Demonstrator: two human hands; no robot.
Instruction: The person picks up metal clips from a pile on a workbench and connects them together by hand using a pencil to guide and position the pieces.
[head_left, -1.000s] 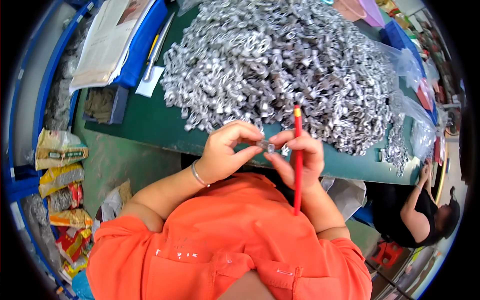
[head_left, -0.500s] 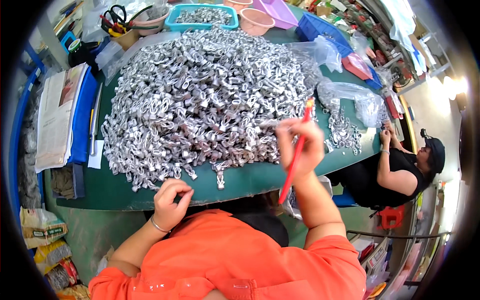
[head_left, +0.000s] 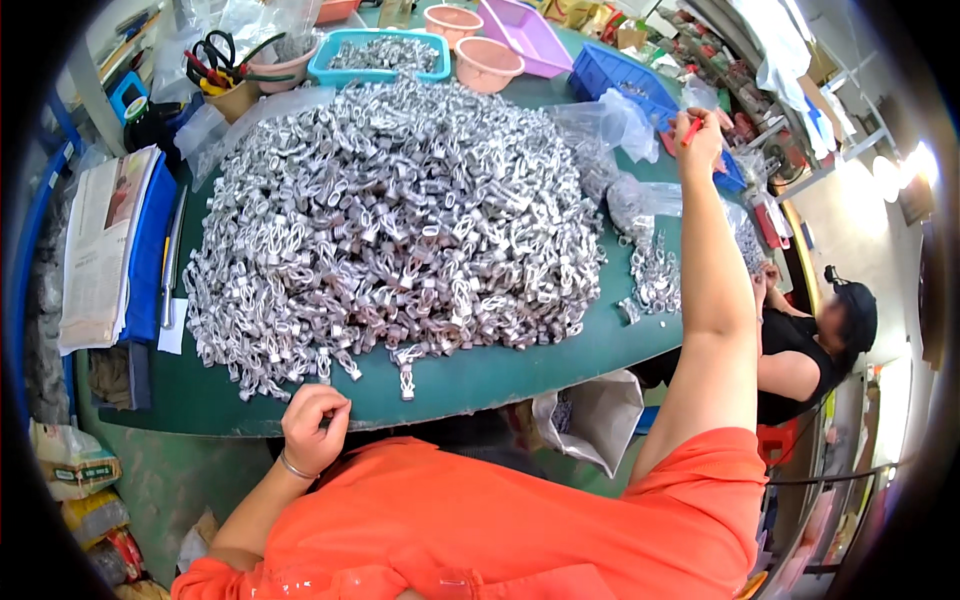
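My right hand (head_left: 700, 145) reaches far out to the right, fingers closed round a slim red stick-like tool (head_left: 691, 131). Only a short part of that tool shows; its exact kind is unclear. It is near the blue and pink trays at the back right. My left hand (head_left: 315, 428) rests at the table's front edge with its fingers curled in, and nothing shows in them. Before me a large heap of small silver metal loop-shaped parts (head_left: 400, 230) covers much of the green table (head_left: 500, 375). One short linked piece (head_left: 406, 382) lies at the heap's front edge.
At the back stand a turquoise basin (head_left: 440, 72) of metal parts, a pink bowl (head_left: 488, 65), a purple tray (head_left: 530, 35) and a blue crate (head_left: 625, 85). Newspapers (head_left: 105, 240) lie at left. Another person (head_left: 815, 350) works at right. A white sack (head_left: 600, 420) stands below the table edge.
My right hand has swung from the heap's front right to the far right with the red tool. My left hand stays at the edge. The whole view has shifted slightly.
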